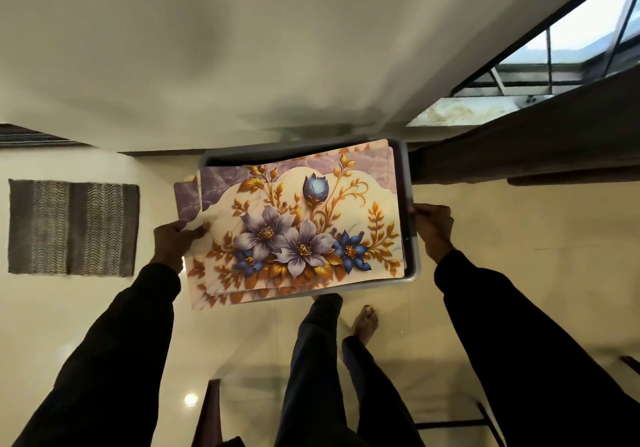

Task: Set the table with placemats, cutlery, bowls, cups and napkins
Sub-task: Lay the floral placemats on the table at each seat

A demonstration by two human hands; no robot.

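Stacked placemats (301,225) overhang tray (409,173), left hand (175,240) grip pinching their edge, right hand (433,228) grip clasping rim

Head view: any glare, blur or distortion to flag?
Head view: wide-angle stretch skews the window and splays the sleeves; the window panes are blown out; a lamp glare spot sits on the glossy floor; the tray is soft at its far rim; the placemats are sharp and evenly lit; the dark sleeves lose detail.
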